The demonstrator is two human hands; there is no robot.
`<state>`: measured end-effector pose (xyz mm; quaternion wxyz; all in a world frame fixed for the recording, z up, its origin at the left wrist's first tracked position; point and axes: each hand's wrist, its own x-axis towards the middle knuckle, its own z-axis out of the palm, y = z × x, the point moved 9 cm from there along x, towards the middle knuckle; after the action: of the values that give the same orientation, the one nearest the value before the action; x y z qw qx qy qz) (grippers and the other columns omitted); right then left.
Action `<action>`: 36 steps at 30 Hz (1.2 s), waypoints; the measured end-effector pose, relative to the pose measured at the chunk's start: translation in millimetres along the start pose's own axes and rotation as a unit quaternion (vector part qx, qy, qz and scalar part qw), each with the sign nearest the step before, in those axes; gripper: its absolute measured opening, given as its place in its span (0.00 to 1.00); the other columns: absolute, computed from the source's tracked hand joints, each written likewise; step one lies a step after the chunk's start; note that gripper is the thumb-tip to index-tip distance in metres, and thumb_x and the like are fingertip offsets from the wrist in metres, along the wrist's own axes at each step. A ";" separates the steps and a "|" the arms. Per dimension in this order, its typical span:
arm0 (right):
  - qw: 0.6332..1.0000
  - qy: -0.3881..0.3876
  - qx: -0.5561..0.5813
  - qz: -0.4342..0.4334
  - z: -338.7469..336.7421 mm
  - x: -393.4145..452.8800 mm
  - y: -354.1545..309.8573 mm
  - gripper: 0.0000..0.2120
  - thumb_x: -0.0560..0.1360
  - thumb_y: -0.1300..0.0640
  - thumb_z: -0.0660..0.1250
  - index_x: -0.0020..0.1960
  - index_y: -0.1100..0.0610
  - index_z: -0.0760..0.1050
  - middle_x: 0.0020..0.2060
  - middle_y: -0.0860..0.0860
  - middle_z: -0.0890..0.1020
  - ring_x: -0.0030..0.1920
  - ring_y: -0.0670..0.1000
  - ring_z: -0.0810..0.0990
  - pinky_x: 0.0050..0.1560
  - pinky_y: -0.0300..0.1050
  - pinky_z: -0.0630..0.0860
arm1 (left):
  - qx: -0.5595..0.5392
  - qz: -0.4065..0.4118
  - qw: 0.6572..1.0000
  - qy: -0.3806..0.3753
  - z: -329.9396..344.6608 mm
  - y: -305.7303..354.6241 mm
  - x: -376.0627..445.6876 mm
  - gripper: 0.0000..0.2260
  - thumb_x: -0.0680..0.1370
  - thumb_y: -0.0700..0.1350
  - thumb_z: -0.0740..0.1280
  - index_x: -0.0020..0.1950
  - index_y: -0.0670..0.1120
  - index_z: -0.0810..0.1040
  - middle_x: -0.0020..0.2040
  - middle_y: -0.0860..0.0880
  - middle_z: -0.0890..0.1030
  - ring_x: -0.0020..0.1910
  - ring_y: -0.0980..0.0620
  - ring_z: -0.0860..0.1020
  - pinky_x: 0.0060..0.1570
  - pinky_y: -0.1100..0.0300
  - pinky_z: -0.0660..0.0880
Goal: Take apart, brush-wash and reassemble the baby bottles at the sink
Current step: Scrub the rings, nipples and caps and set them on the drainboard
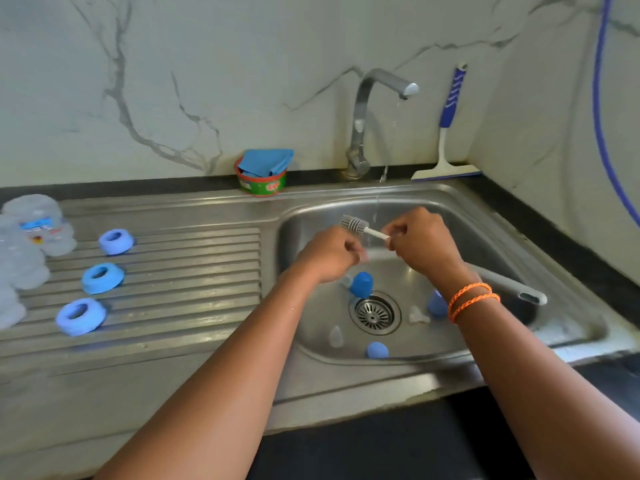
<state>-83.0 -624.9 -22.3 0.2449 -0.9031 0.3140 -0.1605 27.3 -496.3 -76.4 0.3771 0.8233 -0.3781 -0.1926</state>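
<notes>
Over the steel sink [485, 216], my right hand [420, 239] grips the white stem of a small grey nipple brush [355, 226] under a thin stream of water. My left hand [334, 254] pinches a small clear piece, seemingly a nipple [363, 255]; it is mostly hidden. In the basin lie three blue caps [362, 284] [437, 304] [376, 350] and two clear nipples [336, 336] [417, 315]. Three blue collar rings [116, 241] [102, 277] [80, 316] sit on the ribbed drainboard. Clear bottle bodies [38, 225] lie at the far left.
The tap [367, 109] runs at the back of the basin. A round soap tub [261, 183] with a blue cloth stands behind the drainboard. A blue-handled squeegee [448, 133] leans in the corner. A grey brush handle [512, 289] lies in the basin's right side.
</notes>
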 end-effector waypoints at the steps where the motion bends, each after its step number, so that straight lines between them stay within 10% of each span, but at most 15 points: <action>1: 1.000 0.011 0.003 0.001 -4.4 1.5 4.5 0.11 0.77 0.61 0.69 0.48 0.48 0.88 0.42 0.51 0.86 0.43 0.55 0.85 0.51 0.55 0.84 | 0.021 -0.008 0.999 -0.041 14.0 -1.4 5.0 0.03 0.76 0.45 0.75 0.45 0.52 0.88 0.40 0.59 0.85 0.46 0.57 0.83 0.54 0.56 0.80; 8: 0.998 0.070 -0.009 -0.008 -12.4 13.0 9.9 0.05 0.75 0.56 0.75 0.50 0.52 0.85 0.45 0.55 0.83 0.44 0.59 0.82 0.48 0.54 0.83 | 0.270 -0.156 0.900 -0.306 89.3 -46.0 6.5 0.20 0.68 0.50 0.83 0.55 0.44 0.85 0.48 0.47 0.87 0.46 0.45 0.87 0.48 0.52 0.84; 12: 0.997 0.060 -0.048 -0.017 -8.9 16.4 10.3 0.09 0.76 0.55 0.74 0.56 0.52 0.83 0.51 0.55 0.82 0.48 0.60 0.82 0.51 0.55 0.82 | 0.344 -0.193 0.833 -0.387 105.8 -57.7 -6.4 0.06 0.74 0.41 0.78 0.47 0.41 0.84 0.40 0.47 0.86 0.39 0.47 0.85 0.45 0.56 0.82; 17: 0.996 0.068 -0.051 -0.025 -10.0 16.8 10.1 0.10 0.77 0.55 0.72 0.57 0.53 0.83 0.52 0.56 0.83 0.49 0.61 0.82 0.52 0.55 0.81 | 0.242 -0.172 0.896 -0.331 96.3 -45.8 19.3 0.10 0.78 0.33 0.65 0.54 0.41 0.83 0.41 0.39 0.85 0.35 0.43 0.84 0.42 0.54 0.81; 21: 0.995 0.099 -0.025 -0.002 -20.1 17.7 17.4 0.09 0.79 0.55 0.67 0.55 0.56 0.83 0.48 0.59 0.83 0.47 0.63 0.82 0.48 0.55 0.81 | -0.041 -0.121 0.984 -0.122 49.5 6.5 47.8 0.20 0.80 0.30 0.58 0.50 0.51 0.83 0.46 0.42 0.82 0.32 0.50 0.74 0.30 0.59 0.73; 26: 0.991 0.130 0.025 -0.003 -35.6 15.8 21.3 0.11 0.82 0.57 0.62 0.46 0.59 0.81 0.37 0.57 0.79 0.37 0.61 0.77 0.36 0.50 0.71 | -0.454 -0.131 0.871 0.137 16.1 26.5 50.5 0.08 0.82 0.36 0.66 0.56 0.45 0.83 0.50 0.41 0.86 0.42 0.46 0.84 0.53 0.47 0.83; 32: 0.993 0.103 0.057 -0.010 -27.5 16.5 27.9 0.18 0.76 0.46 0.62 0.59 0.49 0.85 0.47 0.57 0.83 0.44 0.61 0.82 0.45 0.53 0.80 | -0.520 -0.121 0.825 0.185 24.4 12.6 64.0 0.10 0.85 0.40 0.65 0.64 0.39 0.80 0.49 0.43 0.86 0.48 0.45 0.87 0.49 0.55 0.85; 36: 0.992 0.102 0.071 -0.023 -32.4 16.0 30.5 0.12 0.80 0.53 0.65 0.41 0.54 0.81 0.33 0.54 0.76 0.34 0.59 0.75 0.34 0.47 0.68 | -0.564 -0.094 0.797 0.194 15.7 24.3 71.6 0.10 0.86 0.40 0.64 0.65 0.38 0.78 0.50 0.39 0.86 0.49 0.43 0.87 0.51 0.53 0.85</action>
<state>-100.3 -667.1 -9.8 0.2719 -0.8693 0.3040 -0.2792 52.1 -569.1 -70.2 0.8199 0.5169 -0.0426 -0.2423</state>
